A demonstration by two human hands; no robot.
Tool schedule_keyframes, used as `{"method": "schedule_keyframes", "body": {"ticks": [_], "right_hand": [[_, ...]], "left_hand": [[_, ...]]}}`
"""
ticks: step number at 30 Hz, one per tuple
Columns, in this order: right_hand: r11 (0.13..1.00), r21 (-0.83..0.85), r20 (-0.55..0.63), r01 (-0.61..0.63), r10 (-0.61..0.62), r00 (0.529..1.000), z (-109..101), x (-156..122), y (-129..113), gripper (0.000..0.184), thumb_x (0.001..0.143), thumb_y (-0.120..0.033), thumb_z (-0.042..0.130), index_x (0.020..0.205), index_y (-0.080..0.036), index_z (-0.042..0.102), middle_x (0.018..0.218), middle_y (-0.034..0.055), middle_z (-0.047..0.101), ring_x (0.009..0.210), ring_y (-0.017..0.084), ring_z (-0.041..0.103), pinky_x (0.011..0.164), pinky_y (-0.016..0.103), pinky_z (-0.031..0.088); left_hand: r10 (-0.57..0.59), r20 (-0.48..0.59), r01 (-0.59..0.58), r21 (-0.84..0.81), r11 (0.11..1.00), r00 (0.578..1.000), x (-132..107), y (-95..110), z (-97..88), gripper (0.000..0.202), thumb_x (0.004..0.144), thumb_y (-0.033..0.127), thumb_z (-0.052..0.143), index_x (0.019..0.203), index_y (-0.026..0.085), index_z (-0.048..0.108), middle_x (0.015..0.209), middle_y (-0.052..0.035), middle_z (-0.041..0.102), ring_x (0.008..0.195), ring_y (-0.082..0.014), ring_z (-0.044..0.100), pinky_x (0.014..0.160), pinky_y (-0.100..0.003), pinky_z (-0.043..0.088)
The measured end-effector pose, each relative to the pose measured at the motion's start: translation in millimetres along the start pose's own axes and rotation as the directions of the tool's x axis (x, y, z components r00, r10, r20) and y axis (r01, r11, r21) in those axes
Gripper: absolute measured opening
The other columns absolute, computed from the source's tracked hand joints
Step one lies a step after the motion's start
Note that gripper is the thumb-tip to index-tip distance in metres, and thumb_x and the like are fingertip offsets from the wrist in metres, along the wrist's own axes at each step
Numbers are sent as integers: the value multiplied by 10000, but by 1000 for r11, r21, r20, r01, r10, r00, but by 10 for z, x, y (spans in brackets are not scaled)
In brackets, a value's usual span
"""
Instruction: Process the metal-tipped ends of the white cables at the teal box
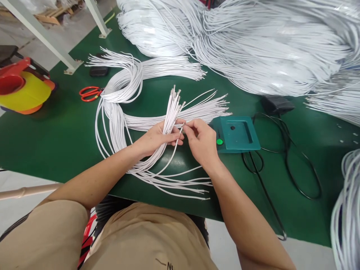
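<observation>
At the far left a tub [26, 92], red and yellow, stands beside the green desk [70, 138]. Scissors [90, 93] with orange handles lie on the desk, just beside a coil [123, 90] of white wires, with a black box [99, 71] behind them. Nearer the middle, the left hand [159, 138] has its grip closed around a bundle [171, 112] of white wires, whose metal-looking tips stand up above the fingers, while the lengths below fan out over the desk toward the front edge. One wire [174, 151] bends away from the rest of the bundle, and its end is between the thumb and forefinger of the right hand [203, 140], that grip pinched together on it just beside the left fingertips. The step in hand looks like singling out this wire and handling its tip; the next move, I judge, calls for a light, exact pinch there and a steady left grip so the other tips stay gathered. Right of the hands sits a teal device [237, 131] with a lit-looking green button [219, 142], then a black block [277, 105] with a looping cord [287, 138]. Behind lies a large heap [270, 48] of white wires, and another roll [348, 206] fills the right edge.
</observation>
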State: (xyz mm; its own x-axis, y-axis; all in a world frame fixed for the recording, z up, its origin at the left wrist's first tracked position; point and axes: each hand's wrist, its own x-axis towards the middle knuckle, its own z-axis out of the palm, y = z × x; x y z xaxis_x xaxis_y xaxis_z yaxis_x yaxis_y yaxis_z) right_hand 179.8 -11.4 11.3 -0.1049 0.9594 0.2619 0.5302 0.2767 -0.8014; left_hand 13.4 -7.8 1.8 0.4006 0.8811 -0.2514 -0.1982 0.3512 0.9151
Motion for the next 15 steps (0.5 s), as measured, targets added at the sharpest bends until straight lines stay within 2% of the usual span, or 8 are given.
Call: {"method": "schedule_keyframes", "body": {"ticks": [1, 3, 5, 7, 10, 12, 15], "right_hand": [[982, -162, -9, 96, -99, 995, 12, -10, 2, 202, 907, -209, 484, 754, -174, 611, 783, 46, 623, 725, 169, 543, 678, 299, 399], [871, -414, 58, 265, -266, 962, 14, -18, 6, 241, 941, -184, 413, 808, -170, 614, 846, 82, 621, 778, 198, 537, 700, 321, 376], [759, -533, 164, 374, -342, 926, -28, -2, 17, 265, 962, -190, 380, 855, -174, 622, 864, 89, 625, 795, 214, 535, 719, 335, 360], [707, -587, 208, 395, -339, 917, -113, 33, 44, 224, 963, -225, 415, 938, -176, 632, 904, 89, 648, 840, 232, 548, 758, 346, 357], [659, -672, 215, 338, -263, 940, -273, 89, 112, 173, 909, -226, 525, 1026, -156, 631, 949, 100, 692, 916, 269, 563, 889, 389, 345], [638, -699, 255, 322, -198, 946, -353, 114, 156, 119, 872, -178, 555, 947, -155, 645, 859, 85, 710, 871, 261, 575, 972, 413, 316], [656, -678, 313, 333, -153, 937, -401, 123, 184, 87, 843, -145, 563, 844, -176, 644, 789, 59, 711, 853, 246, 582, 1023, 423, 289]], "left_hand": [[-40, -2, 39, -51, 998, 999, 7, 5, -14, 458, 736, 231, 773, 1163, 175, 617, 810, -9, 671, 686, -93, 668, 622, -174, 500], [-91, -7, 90, -125, 988, 996, 22, 15, -37, 419, 722, 212, 781, 1110, 157, 631, 803, -20, 682, 664, -87, 663, 579, -155, 484], [-92, -20, 89, -133, 987, 996, 34, 18, -47, 413, 725, 205, 776, 1107, 148, 630, 791, -26, 685, 652, -88, 662, 524, -139, 454], [-67, -42, 63, -79, 995, 997, 45, 10, -47, 459, 740, 206, 760, 1170, 155, 607, 789, -28, 689, 660, -98, 672, 480, -130, 420], [-27, -67, 30, 51, 998, 997, 59, -22, -39, 517, 757, 217, 739, 1242, 165, 566, 799, -33, 694, 707, -132, 701, 457, -134, 407], [-4, -72, 14, 140, 990, 997, 68, -48, -34, 516, 761, 228, 730, 1243, 161, 557, 804, -37, 694, 742, -162, 717, 460, -144, 425], [23, -89, 0, 249, 969, 996, 83, -78, -29, 506, 765, 254, 721, 1229, 153, 545, 803, -45, 700, 759, -194, 730, 459, -158, 451]]}}
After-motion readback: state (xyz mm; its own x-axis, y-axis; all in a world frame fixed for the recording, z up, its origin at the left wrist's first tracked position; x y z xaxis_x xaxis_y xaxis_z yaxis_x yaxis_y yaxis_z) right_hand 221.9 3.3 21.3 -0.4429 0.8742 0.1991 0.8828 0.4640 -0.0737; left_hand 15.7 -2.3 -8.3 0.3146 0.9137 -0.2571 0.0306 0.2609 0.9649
